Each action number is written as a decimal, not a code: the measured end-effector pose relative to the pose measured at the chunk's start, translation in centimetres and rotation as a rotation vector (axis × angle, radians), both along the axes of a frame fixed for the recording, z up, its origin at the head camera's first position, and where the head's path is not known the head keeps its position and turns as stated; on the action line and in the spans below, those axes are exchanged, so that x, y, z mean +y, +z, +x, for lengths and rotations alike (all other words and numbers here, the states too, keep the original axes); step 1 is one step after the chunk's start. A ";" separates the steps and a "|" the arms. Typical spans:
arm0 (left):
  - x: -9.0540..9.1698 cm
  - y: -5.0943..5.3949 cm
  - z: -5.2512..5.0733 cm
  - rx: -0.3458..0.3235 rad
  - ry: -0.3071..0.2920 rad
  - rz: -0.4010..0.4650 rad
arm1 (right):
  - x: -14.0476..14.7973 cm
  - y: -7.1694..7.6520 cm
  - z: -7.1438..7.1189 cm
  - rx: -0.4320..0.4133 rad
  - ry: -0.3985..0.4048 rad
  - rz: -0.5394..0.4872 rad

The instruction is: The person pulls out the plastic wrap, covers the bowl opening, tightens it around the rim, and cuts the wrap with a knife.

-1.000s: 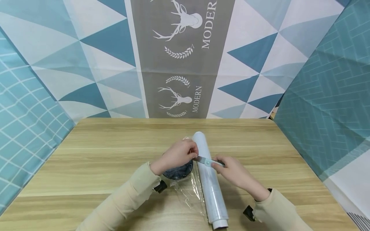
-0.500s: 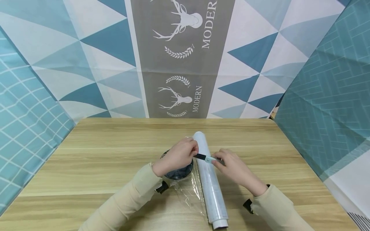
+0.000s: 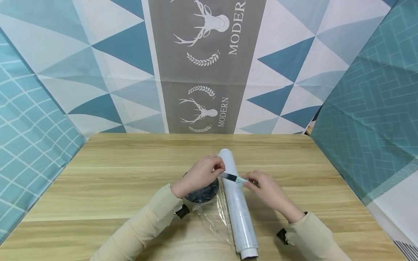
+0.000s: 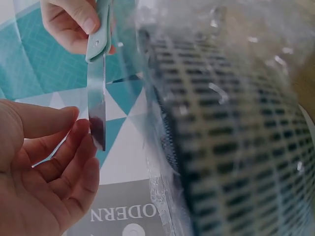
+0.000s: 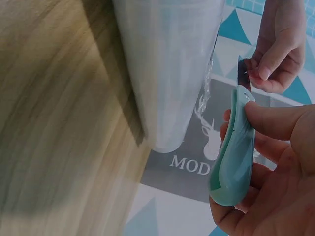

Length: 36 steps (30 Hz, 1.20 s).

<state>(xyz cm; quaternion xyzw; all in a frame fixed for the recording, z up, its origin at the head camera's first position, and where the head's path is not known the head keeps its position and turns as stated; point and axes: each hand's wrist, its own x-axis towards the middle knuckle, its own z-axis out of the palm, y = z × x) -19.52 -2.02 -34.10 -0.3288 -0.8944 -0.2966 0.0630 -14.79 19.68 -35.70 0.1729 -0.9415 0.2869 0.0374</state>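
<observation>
My right hand grips the pale green handle of a folding knife, its blade out and pointing at my left hand. My left hand has curled fingers, thumb and fingertips close together right beside the blade tip; whether they touch it I cannot tell, and nothing is seen held. Below the left hand is a dark round bowl or basket, partly hidden, with clear film over and beside it. In the left wrist view its woven-looking side shows through film. A white film roll lies under the knife.
The wooden table carries the roll lengthwise at its middle, right beside the loose film. A patterned cloth backdrop stands behind the table, with teal cloths at the sides.
The knife and my right hand have shifted slightly right, and more of the blade shows beside my left fingers. My left hand has barely moved; roll and bowl are where they were.
</observation>
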 end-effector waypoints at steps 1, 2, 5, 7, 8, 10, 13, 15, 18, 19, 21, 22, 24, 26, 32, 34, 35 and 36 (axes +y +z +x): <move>0.0 0.0 0.0 -0.004 0.000 0.005 | 0.2 -0.1 0.0 -0.012 -0.011 -0.010; 0.0 -0.1 -0.1 -0.011 0.002 0.007 | 0.4 -0.2 0.0 -0.023 -0.025 -0.019; -0.1 -0.3 -0.2 -0.021 0.003 0.009 | 0.9 -0.4 0.0 -0.065 -0.080 -0.044; -0.3 -0.4 -0.4 -0.026 0.001 0.008 | 1.4 -0.6 0.0 -0.094 -0.117 -0.058; -0.4 -0.5 -0.5 -0.024 -0.001 0.004 | 1.6 -0.8 -0.1 -0.103 -0.132 -0.059; -0.6 -0.8 -0.7 -0.028 -0.002 -0.006 | 2.0 -1.0 -0.1 -0.121 -0.158 -0.061; -1.1 -1.1 -1.1 -0.039 -0.008 -0.038 | 2.6 -1.4 -0.2 -0.139 -0.203 -0.058; -1.5 -1.2 -1.3 -0.053 -0.027 -0.063 | 3.0 -1.6 -0.3 -0.148 -0.230 -0.056; -2.2 -1.5 -1.9 -0.096 -0.076 -0.089 | 3.5 -2.0 -0.4 -0.166 -0.263 -0.065; -2.4 -1.6 -2.1 -0.111 -0.097 -0.090 | 3.6 -2.1 -0.5 -0.170 -0.274 -0.070; -2.9 -1.7 -2.5 -0.134 -0.133 -0.087 | 3.9 -2.3 -0.6 -0.186 -0.287 -0.084; -3.1 -1.8 -2.7 -0.150 -0.142 -0.087 | 4.0 -2.4 -0.6 -0.191 -0.291 -0.085; -3.4 -1.9 -3.0 -0.179 -0.150 -0.082 | 4.2 -2.6 -0.6 -0.217 -0.303 -0.098; -3.7 -2.0 -3.3 -0.197 -0.151 -0.078 | 4.4 -2.8 -0.6 -0.246 -0.308 -0.106; -3.9 -2.5 -3.8 -0.234 -0.133 -0.065 | 4.6 -3.2 -0.5 -0.295 -0.320 -0.114; -3.9 -2.7 -3.9 -0.239 -0.132 -0.065 | 4.7 -3.4 -0.5 -0.308 -0.326 -0.111; -3.9 -2.8 -3.9 -0.243 -0.131 -0.063 | 4.7 -3.5 -0.5 -0.314 -0.328 -0.110; -3.9 -2.9 -3.9 -0.249 -0.131 -0.060 | 4.7 -3.5 -0.5 -0.321 -0.331 -0.109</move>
